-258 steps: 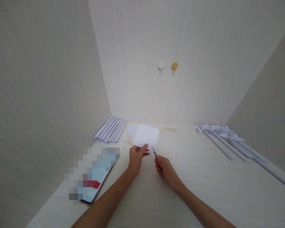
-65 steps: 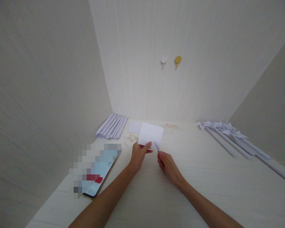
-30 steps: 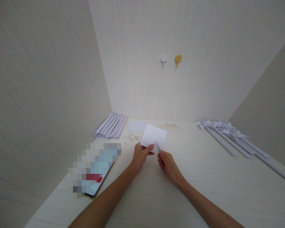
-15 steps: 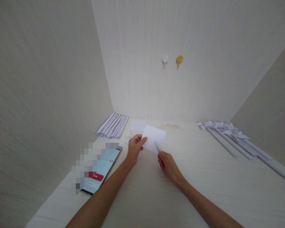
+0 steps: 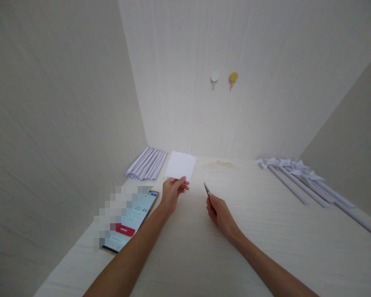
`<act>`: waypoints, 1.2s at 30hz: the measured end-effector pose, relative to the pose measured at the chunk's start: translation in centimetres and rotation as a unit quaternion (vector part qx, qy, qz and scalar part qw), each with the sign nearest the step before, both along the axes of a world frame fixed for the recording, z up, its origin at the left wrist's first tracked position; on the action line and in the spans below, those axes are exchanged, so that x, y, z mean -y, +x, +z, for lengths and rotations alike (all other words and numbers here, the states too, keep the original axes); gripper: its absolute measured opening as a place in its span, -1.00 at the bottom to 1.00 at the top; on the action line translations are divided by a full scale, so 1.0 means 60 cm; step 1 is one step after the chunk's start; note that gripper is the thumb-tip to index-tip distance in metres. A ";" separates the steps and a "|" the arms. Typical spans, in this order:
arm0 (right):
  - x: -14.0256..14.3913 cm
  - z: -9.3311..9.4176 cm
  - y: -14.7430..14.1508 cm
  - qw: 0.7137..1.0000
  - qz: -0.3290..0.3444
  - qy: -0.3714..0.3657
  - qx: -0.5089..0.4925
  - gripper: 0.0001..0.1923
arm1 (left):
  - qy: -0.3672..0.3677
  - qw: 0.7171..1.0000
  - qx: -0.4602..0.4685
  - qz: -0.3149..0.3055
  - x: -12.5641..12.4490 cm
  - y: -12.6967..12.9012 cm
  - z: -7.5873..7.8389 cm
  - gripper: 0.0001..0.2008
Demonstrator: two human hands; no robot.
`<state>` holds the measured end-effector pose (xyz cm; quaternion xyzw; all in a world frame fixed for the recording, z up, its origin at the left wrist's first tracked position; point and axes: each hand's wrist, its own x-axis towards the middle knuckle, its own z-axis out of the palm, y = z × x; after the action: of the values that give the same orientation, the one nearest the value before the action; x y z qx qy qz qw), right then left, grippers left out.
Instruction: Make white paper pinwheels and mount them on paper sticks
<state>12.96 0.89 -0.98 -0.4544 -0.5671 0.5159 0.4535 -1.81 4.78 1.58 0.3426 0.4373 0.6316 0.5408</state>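
Observation:
My left hand (image 5: 172,192) pinches the lower edge of a white square of paper (image 5: 181,166) and holds it up over the back left of the desk. My right hand (image 5: 219,211) grips small scissors (image 5: 207,189), blades pointing up and away, a short gap to the right of the paper. The blades do not touch the paper. Both forearms reach in from the bottom edge.
A bundle of rolled paper sticks (image 5: 146,163) lies at the back left. A phone (image 5: 128,220) with a lit screen lies at the left. Paper pinwheels on sticks (image 5: 299,179) lie at the right. Two wall hooks (image 5: 224,78) hang on the back wall. Small scraps (image 5: 220,164) sit near the wall.
My left hand has carried the paper left and away from the scissors, over the spot where another sheet lay. The scissors, which were at the paper's edge, now stand apart from it.

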 end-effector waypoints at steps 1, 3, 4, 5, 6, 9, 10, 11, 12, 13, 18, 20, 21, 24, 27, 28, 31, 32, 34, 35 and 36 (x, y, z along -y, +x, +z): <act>0.000 0.000 0.000 1.000 0.001 0.004 0.004 -0.56 | -0.006 1.000 -0.002 -0.005 0.002 0.004 0.000 -0.80; 0.000 -0.001 0.001 1.000 0.005 0.010 0.009 -0.56 | -0.001 1.000 -0.020 -0.016 0.008 0.012 0.001 -0.79; 0.001 -0.001 0.001 1.000 0.008 0.014 0.012 -0.56 | 0.006 0.999 -0.033 -0.023 0.011 0.016 0.002 -0.78; 0.001 -0.002 0.001 1.000 0.009 0.019 0.015 -0.56 | 0.014 0.999 -0.044 -0.027 0.014 0.020 0.002 -0.78; 0.001 -0.002 0.001 0.999 0.011 0.023 0.019 -0.56 | 0.019 0.998 -0.052 -0.031 0.018 0.024 0.002 -0.77; 0.002 -0.002 0.001 0.999 0.012 0.030 0.029 -0.56 | 0.018 0.997 -0.061 -0.042 0.026 0.035 0.002 -0.77; 0.002 -0.003 0.001 0.999 0.012 0.031 0.032 -0.56 | 0.016 0.997 -0.060 -0.045 0.028 0.037 0.003 -0.77; 0.002 -0.003 0.001 0.999 0.013 0.031 0.033 -0.56 | 0.016 0.997 -0.058 -0.047 0.029 0.040 0.003 -0.77; 0.001 -0.003 0.002 0.999 0.014 0.033 0.033 -0.56 | 0.018 0.997 -0.056 -0.050 0.031 0.042 0.003 -0.77; 0.001 -0.004 0.002 0.999 0.016 0.035 0.033 -0.56 | 0.019 0.997 -0.054 -0.051 0.032 0.044 0.003 -0.77; 0.000 -0.006 0.001 0.998 0.021 0.040 0.033 -0.56 | 0.013 0.997 -0.049 -0.057 0.033 0.048 0.000 -0.81; 0.000 -0.006 0.001 0.998 0.017 0.040 0.036 -0.57 | 0.015 0.997 -0.053 -0.056 0.034 0.049 0.000 -0.81; 0.000 -0.006 0.001 0.998 0.017 0.041 0.039 -0.57 | 0.016 0.997 -0.057 -0.056 0.034 0.049 0.000 -0.81; 0.000 -0.006 0.002 0.998 0.022 0.043 0.042 -0.57 | 0.016 0.996 -0.067 -0.055 0.035 0.049 0.001 -0.82; 0.000 -0.007 0.002 0.998 0.021 0.042 0.044 -0.57 | 0.013 0.996 -0.068 -0.050 0.036 0.050 0.003 -0.83; 0.000 -0.008 0.002 0.998 0.019 0.042 0.044 -0.57 | 0.014 0.996 -0.068 -0.049 0.036 0.050 0.003 -0.83; 0.000 -0.009 0.002 0.998 0.021 0.045 0.042 -0.58 | 0.016 0.996 -0.068 -0.049 0.037 0.051 0.004 -0.82; 0.000 -0.009 0.002 0.998 0.022 0.044 0.041 -0.58 | 0.015 0.996 -0.069 -0.048 0.037 0.051 0.004 -0.82; -0.001 -0.008 0.002 0.998 0.023 0.041 0.042 -0.58 | 0.014 0.997 -0.068 -0.045 0.037 0.051 0.004 -0.81; -0.001 -0.008 0.002 0.998 0.022 0.040 0.043 -0.57 | 0.014 0.997 -0.067 -0.045 0.037 0.051 0.003 -0.81; -0.001 -0.008 0.002 0.998 0.020 0.039 0.043 -0.57 | 0.014 0.997 -0.066 -0.045 0.037 0.051 0.003 -0.81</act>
<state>13.07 0.93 -1.46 -0.4468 -0.6146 0.4825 0.4358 1.27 2.56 1.77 0.4103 0.4469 0.5890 0.5339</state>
